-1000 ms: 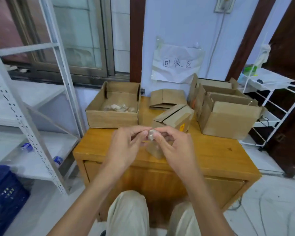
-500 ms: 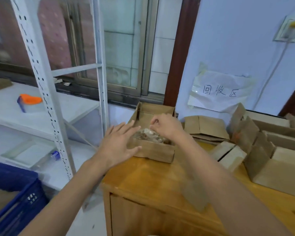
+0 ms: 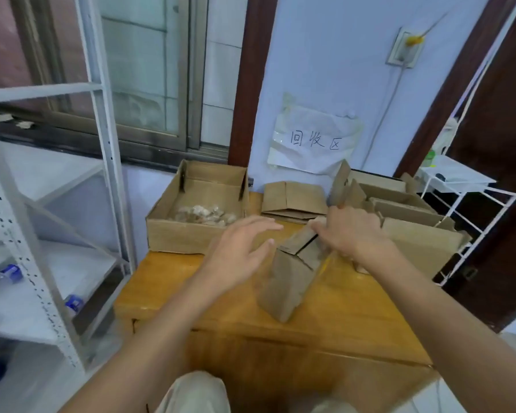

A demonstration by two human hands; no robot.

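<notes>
While the small carton [image 3: 289, 275] sat on the tabletop [image 3: 167, 281], the right hand [image 3: 349, 234] gripped its far flap with curled fingers. Just left of it, the left hand [image 3: 239, 251] hovered, fingers spread, empty.

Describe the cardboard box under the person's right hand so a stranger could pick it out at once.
Start at the wooden table below the paper wall sign. Near its middle is a small cardboard box with the right hand gripping its top flaps. Unlike the wide open box behind, it is narrow and held.
</notes>
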